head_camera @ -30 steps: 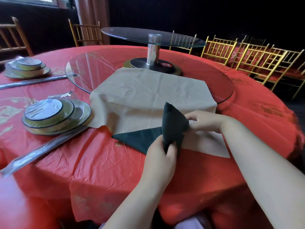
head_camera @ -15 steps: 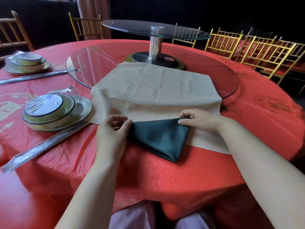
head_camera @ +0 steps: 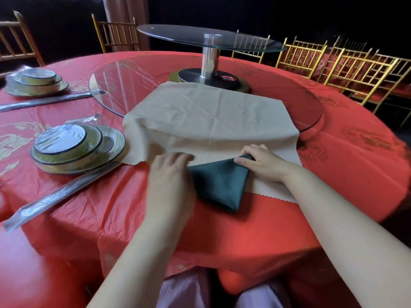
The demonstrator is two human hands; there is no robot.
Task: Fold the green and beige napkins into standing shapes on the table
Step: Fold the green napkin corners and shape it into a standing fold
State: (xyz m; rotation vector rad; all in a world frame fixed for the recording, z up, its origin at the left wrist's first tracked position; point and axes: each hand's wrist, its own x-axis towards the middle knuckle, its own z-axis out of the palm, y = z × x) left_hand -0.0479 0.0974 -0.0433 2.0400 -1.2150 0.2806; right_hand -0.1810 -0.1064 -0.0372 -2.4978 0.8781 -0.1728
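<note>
Green napkin (head_camera: 219, 185) partly on beige napkin (head_camera: 211, 121) — left hand (head_camera: 169, 174), right hand (head_camera: 260, 163) atop

Green napkin (head_camera: 220, 185), folded to a triangle, lies flat across beige napkin (head_camera: 206, 116) & red tabletop (head_camera: 106, 210). R hand (head_camera: 261, 164) pinches its top corner; L hand (head_camera: 170, 172), blurred, rests on left edge.

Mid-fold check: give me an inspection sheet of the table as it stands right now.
Surface: round table under red cloth, glass turntable in the middle.
Job's things: green napkin folded flat into a triangle, partly on the spread beige napkin; neither stands.
Clutter: two wrapped dish sets and wrapped chopsticks, left side.
Hands: left hand flat at the green napkin's left corner; right hand pinches its right corner.
Cables: nothing seen.
Surroundings: gold chairs, dark room.
</note>
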